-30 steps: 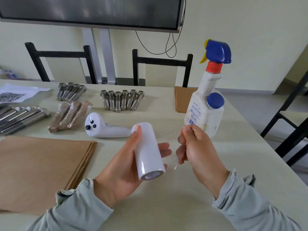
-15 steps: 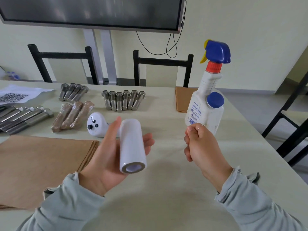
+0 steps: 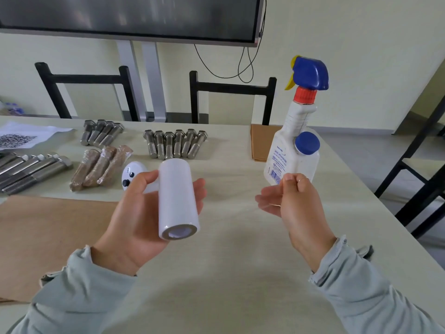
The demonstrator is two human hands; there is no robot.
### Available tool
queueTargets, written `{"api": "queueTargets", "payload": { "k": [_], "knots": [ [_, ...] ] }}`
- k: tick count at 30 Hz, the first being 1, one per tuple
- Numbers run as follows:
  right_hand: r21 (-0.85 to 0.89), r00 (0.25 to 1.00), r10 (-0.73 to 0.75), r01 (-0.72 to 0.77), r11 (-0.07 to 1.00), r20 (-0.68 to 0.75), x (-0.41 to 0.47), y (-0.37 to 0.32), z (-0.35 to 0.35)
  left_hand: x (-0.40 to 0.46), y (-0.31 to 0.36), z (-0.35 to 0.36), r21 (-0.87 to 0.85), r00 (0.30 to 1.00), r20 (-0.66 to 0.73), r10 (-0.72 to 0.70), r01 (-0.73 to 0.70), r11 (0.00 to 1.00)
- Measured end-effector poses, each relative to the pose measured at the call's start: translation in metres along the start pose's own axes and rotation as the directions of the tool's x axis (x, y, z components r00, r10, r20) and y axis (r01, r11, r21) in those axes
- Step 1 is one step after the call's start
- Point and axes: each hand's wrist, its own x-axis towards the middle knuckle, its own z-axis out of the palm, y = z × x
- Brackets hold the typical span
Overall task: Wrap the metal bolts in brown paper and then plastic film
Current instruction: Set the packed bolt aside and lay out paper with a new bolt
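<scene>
- A roll [image 3: 177,201] of plastic film stands nearly upright above the table [image 3: 240,273], its open core facing the camera, gripped by the left hand [image 3: 144,213] with thumb on one side and fingers curled behind.
- Right of the roll and apart from it, the right hand [image 3: 289,203] is raised with thumb and forefinger pinched together; it likely holds the film's loose end, though the film is too clear to make out.
- Just behind the roll lie six bare bolts [image 3: 174,145] in a row; behind and left of it, three wrapped bolts [image 3: 101,166] in brown paper and film.
- Left of the roll, a stack of brown paper [image 3: 53,237] lies flat, with long bolts [image 3: 29,169] beyond it and four more bolts [image 3: 102,135] farther back.
- A white remote [image 3: 131,174] sits just behind the left hand; a spray bottle [image 3: 293,141] stands right of the roll, behind the right hand.
- Risks, as judged: the thin film may slip from the pinch and cling back onto the roll, losing its edge; a skewed pull could tear or bunch it.
- A wide sweep of the right hand could knock the tall bottle over.
- No bare bolt is yet on paper, so film pulled now may stick to itself.
</scene>
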Motion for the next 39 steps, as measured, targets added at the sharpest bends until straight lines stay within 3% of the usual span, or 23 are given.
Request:
{"api": "queueTargets", "payload": {
  "k": [5,8,10,17,20,24,32,39],
  "knots": [
    [-0.056,0.999,-0.007,0.004,0.998,-0.054,-0.001,-0.003,-0.002,0.0,0.0,0.004,0.013,0.995,-0.1,0.028,-0.027,1.0],
    [-0.208,0.993,-0.087,0.068,0.976,-0.083,-0.001,-0.003,-0.003,0.001,0.002,0.003,0.13,0.985,-0.147,0.089,-0.07,0.989],
    [-0.265,0.988,-0.125,0.097,0.959,-0.093,-0.001,-0.004,-0.004,0.001,0.005,0.0,0.084,0.988,-0.129,0.09,-0.08,0.993],
    [-0.302,0.984,-0.138,0.1,0.948,-0.109,0.0,-0.007,-0.006,0.003,0.009,-0.004,0.005,0.991,-0.13,0.028,-0.027,1.0],
    [-0.307,0.985,-0.122,0.081,0.948,-0.118,0.002,-0.006,-0.006,0.003,0.009,-0.002,0.116,0.98,-0.171,0.1,-0.08,0.99],
    [-0.317,0.985,-0.12,0.075,0.946,-0.128,0.005,-0.006,-0.008,0.002,0.013,-0.005,0.259,0.982,-0.115,0.152,-0.118,0.959],
    [-0.338,0.982,-0.128,0.074,0.938,-0.14,0.008,-0.005,-0.009,0.002,0.023,-0.014,0.108,0.988,-0.118,0.097,-0.084,0.991],
    [-0.483,0.985,-0.145,0.084,0.872,-0.09,0.013,0.001,-0.01,-0.003,0.035,-0.021,0.176,0.972,-0.056,0.227,-0.214,0.961]
  ]
}}
